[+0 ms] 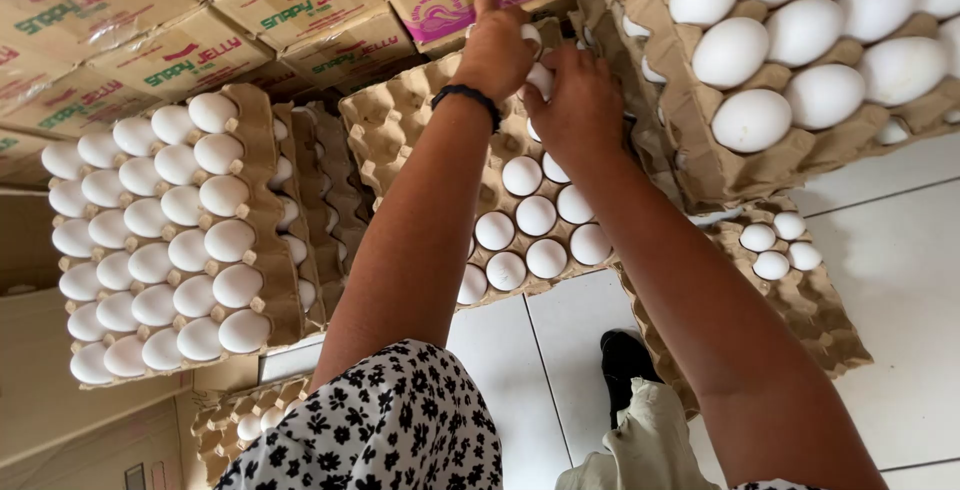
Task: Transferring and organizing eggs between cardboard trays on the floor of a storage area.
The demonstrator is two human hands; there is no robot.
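Observation:
Both my hands reach forward over a brown pulp egg tray (385,135) in the middle, part filled with white eggs (535,215). My left hand (495,50), with a black band on the wrist, is curled over the far end of the tray, a white egg showing at its fingers. My right hand (578,105) sits just beside it, fingers closed on a white egg (540,80). Several cups around the hands hold no egg.
A full stack of egg trays (160,235) stands at the left and another tall full stack (800,40) at the upper right. A low tray with three eggs (810,300) lies on the white tiled floor (900,250). Cardboard boxes (200,30) are stacked behind.

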